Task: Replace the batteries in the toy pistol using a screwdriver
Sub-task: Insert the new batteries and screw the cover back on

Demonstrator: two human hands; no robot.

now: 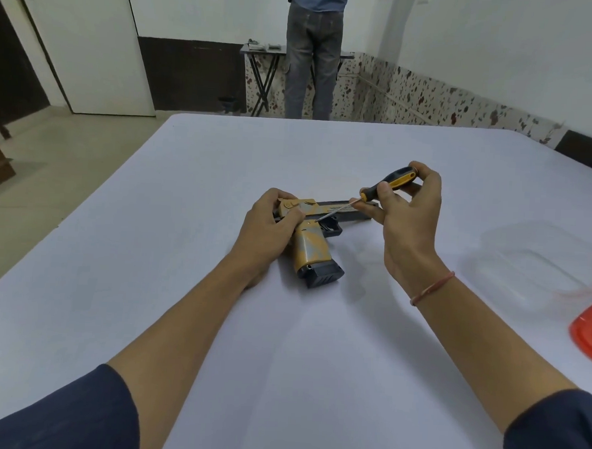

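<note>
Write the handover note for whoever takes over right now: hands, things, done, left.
Left hand holds the pistol by its rear, steadying it on its side on the table.
Right hand grips the screwdriver, tip on the pistol's side above the grip.
Clear tub and red lid lie at the right.
Done: tip placed; nothing visibly open, no batteries in view.
Left: unscrew the cover, swap batteries, close up.
</note>
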